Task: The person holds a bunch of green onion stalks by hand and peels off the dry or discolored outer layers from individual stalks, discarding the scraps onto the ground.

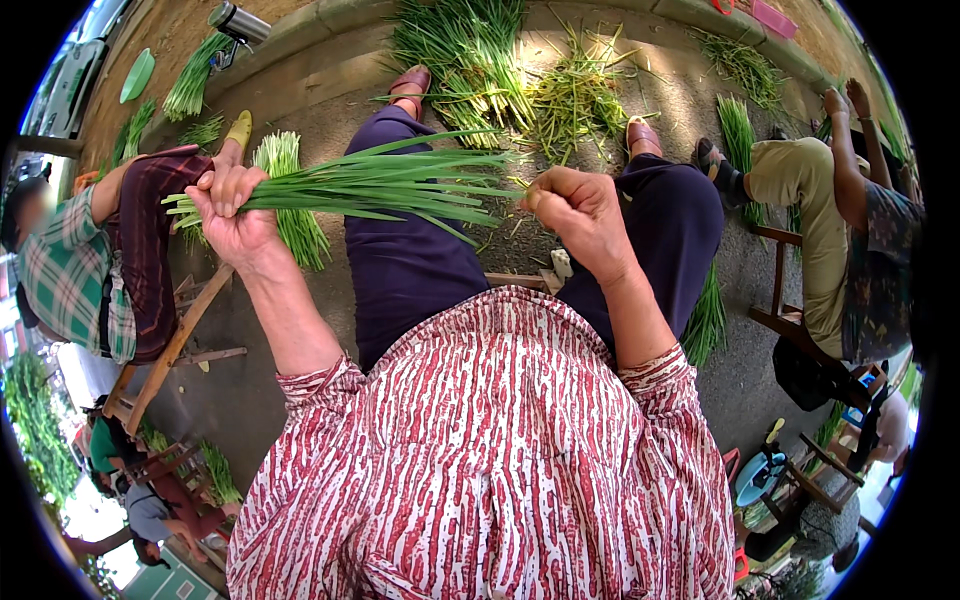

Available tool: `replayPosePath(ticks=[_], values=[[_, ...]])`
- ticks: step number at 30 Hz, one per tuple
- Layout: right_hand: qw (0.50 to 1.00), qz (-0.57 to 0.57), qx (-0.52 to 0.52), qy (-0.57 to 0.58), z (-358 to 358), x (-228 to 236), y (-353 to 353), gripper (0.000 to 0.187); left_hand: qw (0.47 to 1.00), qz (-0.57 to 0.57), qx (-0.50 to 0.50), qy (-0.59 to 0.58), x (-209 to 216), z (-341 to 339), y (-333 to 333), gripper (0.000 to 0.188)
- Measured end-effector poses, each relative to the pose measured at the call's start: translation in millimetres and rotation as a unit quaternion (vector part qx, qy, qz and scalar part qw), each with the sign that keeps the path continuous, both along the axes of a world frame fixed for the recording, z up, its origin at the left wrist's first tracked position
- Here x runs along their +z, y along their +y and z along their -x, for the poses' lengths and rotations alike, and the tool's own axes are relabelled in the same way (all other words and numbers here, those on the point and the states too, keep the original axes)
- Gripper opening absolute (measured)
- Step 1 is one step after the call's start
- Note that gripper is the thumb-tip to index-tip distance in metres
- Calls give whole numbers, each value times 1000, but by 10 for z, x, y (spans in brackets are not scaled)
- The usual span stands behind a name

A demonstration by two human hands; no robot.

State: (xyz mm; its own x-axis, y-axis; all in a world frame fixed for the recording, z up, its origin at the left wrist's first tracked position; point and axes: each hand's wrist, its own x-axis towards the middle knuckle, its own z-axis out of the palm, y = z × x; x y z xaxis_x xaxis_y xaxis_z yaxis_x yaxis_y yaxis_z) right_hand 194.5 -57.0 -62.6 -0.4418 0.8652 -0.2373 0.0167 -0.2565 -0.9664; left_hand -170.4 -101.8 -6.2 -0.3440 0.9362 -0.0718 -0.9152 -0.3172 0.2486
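Note:
My left hand is closed around the lower ends of a bunch of long green garlic chives. The leaves fan out to the right, level across my lap. At their tips my right hand is closed, thumb and forefinger pinched on what looks like a thin chive leaf; most of it is hidden by the fingers. Between my feet and beyond lies a large heap of green chives. Right of it is a pile of yellowed, loose trimmings.
Another bundle of chives stands by my left knee. A person in a plaid shirt sits close on the left, and one in khaki trousers on the right. A metal flask is near the curb. More people sit behind.

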Motion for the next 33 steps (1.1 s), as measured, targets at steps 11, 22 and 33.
replayPosePath(ticks=[11,22,33], values=[[953,-125,-151,-232,-66,-371,8,12,995,-93,-11,40,137,-12,-112,17],[977,164,-136,23,-233,-557,24,30,991,-124,46,29,283,94,-207,20],[932,230,-27,278,-48,-162,12,49,994,-110,11,-6,225,44,-202,17]])
